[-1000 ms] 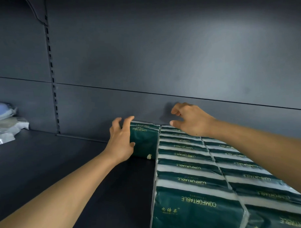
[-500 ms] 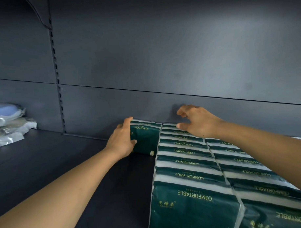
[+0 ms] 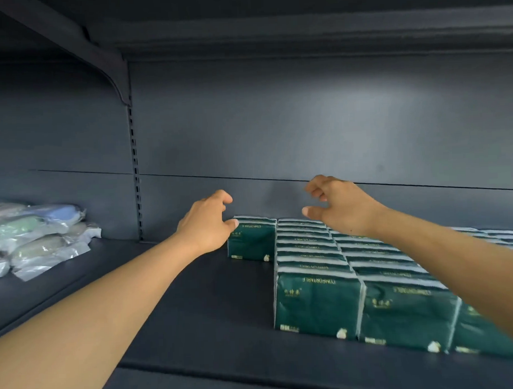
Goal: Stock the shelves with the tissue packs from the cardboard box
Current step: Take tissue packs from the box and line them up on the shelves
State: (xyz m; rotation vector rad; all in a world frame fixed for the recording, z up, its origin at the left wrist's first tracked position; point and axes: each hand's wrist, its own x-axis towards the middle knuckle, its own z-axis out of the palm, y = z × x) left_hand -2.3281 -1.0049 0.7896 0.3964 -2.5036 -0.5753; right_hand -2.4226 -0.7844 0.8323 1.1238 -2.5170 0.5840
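Standing upright, label forward, tissue pack [image 3: 252, 238]; left hand [image 3: 205, 222], right hand [image 3: 335, 204] released.

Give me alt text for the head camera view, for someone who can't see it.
Two bare hands, left hand and right hand, hover open over a lone green tissue pack at the back of a dark shelf, beside full rows of tissue packs. Clear-wrapped packages lie far left.

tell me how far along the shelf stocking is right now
Done: rows of green tissue packs fill the right part of the shelf. In hand: nothing is gripped; the left hand hovers beside the single pack at the back wall, and the right hand hangs open above the rows. Left: the bare stretch in front of that pack. The cardboard box is out of view.
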